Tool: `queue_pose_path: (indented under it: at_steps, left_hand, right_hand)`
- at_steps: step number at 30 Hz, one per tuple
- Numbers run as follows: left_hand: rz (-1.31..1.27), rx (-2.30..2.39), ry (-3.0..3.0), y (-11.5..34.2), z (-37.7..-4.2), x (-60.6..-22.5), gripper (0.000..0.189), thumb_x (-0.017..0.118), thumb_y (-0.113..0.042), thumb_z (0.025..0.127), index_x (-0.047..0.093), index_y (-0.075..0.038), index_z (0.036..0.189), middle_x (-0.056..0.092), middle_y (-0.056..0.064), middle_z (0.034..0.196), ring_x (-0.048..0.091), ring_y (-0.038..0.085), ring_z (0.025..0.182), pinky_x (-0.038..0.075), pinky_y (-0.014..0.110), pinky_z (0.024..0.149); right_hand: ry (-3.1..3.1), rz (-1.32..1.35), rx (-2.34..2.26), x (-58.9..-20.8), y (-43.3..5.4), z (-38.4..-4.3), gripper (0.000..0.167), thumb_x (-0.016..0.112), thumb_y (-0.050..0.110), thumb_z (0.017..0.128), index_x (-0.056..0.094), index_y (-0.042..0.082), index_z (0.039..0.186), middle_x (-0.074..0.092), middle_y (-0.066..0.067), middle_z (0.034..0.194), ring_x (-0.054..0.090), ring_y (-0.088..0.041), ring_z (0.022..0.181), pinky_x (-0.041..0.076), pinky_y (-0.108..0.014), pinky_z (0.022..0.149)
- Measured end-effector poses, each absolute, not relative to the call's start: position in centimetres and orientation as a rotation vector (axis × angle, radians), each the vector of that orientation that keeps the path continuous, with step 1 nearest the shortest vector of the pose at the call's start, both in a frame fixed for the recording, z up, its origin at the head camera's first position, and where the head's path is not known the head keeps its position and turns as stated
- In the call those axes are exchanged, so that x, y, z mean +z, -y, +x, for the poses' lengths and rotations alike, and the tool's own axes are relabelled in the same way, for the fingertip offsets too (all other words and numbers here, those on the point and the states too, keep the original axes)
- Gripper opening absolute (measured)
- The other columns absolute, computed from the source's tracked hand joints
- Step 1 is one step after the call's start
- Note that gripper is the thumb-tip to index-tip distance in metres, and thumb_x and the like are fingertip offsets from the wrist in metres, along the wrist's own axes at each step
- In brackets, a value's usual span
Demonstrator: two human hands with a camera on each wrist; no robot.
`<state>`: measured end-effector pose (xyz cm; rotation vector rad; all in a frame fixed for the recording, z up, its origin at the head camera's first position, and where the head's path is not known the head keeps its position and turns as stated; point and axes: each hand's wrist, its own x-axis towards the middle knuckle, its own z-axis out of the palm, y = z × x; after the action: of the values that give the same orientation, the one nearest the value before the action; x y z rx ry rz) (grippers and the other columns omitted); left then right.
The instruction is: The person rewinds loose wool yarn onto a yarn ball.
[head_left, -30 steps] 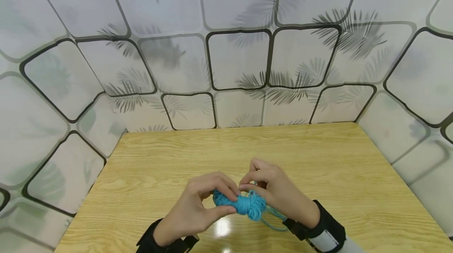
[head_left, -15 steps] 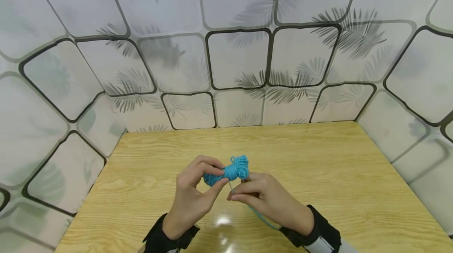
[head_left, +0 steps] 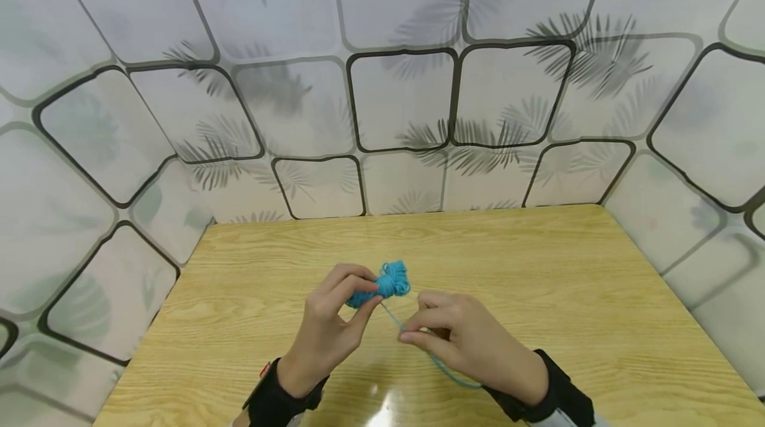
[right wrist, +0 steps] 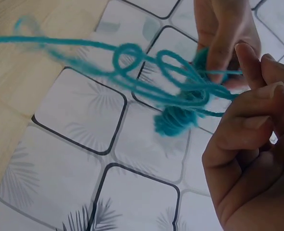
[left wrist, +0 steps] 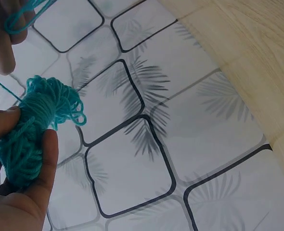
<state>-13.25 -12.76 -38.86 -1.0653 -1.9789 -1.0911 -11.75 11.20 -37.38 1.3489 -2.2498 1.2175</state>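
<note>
Gripping the yarn bundle (head_left: 388, 285) in the left fingers (left wrist: 49, 154) and pinching the strand (head_left: 391, 315) near the bundle in the right fingers (head_left: 430, 318), apply light, even tension, avoiding snags.

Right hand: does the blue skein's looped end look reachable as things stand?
Likely yes: the looped end juts free of the left hand, close by. But the right hand pinches a strand, so it may have to let go first.
</note>
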Motion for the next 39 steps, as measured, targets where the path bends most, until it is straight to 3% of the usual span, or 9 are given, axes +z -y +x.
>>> queue_pose_path:
  at_steps: [9,15,19,23,26,30,39]
  left_hand:
    - [-1.137,-1.150,2.312,13.6,-12.9,-39.5,0.033,0.081,0.008,0.084,0.069,-0.011,0.108,0.069,0.001,0.112,0.065,0.014,0.101,0.057,0.024,0.081]
    - [-1.315,-1.373,2.518,13.9,-11.9,-39.0,0.030,0.080,-0.004,0.089,0.071,-0.017,0.115,0.070,-0.007,0.108,0.065,0.005,0.097,0.057,0.025,0.083]
    - [-1.464,-1.499,2.480,13.9,-11.2,-38.2,0.023,0.079,-0.010,0.091,0.071,-0.016,0.112,0.072,-0.005,0.106,0.066,0.004,0.095,0.058,0.025,0.081]
    - [-1.543,-1.611,2.399,13.7,-10.5,-37.5,0.019,0.080,-0.011,0.091,0.071,-0.016,0.106,0.073,-0.003,0.107,0.069,0.007,0.097,0.059,0.028,0.083]
    - [-1.557,-1.662,2.330,13.4,-10.2,-37.0,0.017,0.081,-0.009,0.090,0.070,-0.015,0.102,0.073,-0.001,0.108,0.070,0.009,0.100,0.060,0.031,0.083]
    - [-1.554,-1.798,2.197,13.2,-9.8,-36.5,0.018,0.080,-0.002,0.090,0.069,-0.011,0.102,0.072,0.007,0.108,0.070,0.016,0.101,0.062,0.036,0.082]
    - [-1.426,-1.920,1.877,13.0,-9.5,-36.2,0.027,0.074,0.018,0.086,0.063,0.001,0.104,0.066,0.021,0.110,0.068,0.029,0.100,0.062,0.042,0.081]
  right_hand:
    - [2.270,1.262,1.195,-36.3,-13.0,-12.2,0.008,0.077,0.018,0.094,0.080,0.025,0.095,0.040,0.014,0.073,0.032,0.009,0.055,0.034,-0.011,0.048]
    - [2.226,1.241,1.109,-36.0,-13.3,-12.9,0.009,0.072,0.028,0.097,0.079,0.024,0.093,0.040,0.012,0.076,0.032,0.007,0.059,0.032,-0.010,0.051]
    - [2.176,1.228,1.087,-36.2,-13.2,-13.5,0.002,0.077,0.022,0.093,0.079,0.022,0.092,0.042,0.008,0.076,0.034,0.006,0.059,0.032,-0.009,0.051]
    - [2.220,1.190,1.106,-36.8,-13.3,-13.9,0.008,0.082,0.015,0.089,0.079,0.022,0.091,0.041,0.009,0.076,0.034,0.006,0.058,0.033,-0.011,0.050]
    - [2.253,1.175,1.145,-37.4,-13.1,-14.2,0.001,0.079,0.019,0.091,0.080,0.020,0.091,0.041,0.010,0.076,0.034,0.005,0.059,0.035,-0.014,0.050]
    - [2.251,1.199,1.197,-38.1,-12.5,-14.5,0.009,0.074,0.024,0.095,0.079,0.019,0.090,0.041,0.009,0.074,0.034,0.004,0.059,0.036,-0.015,0.051]
    - [2.321,1.288,1.348,-38.9,-11.1,-14.0,0.007,0.074,0.021,0.097,0.078,0.023,0.093,0.043,0.012,0.073,0.036,0.003,0.061,0.037,-0.016,0.053]
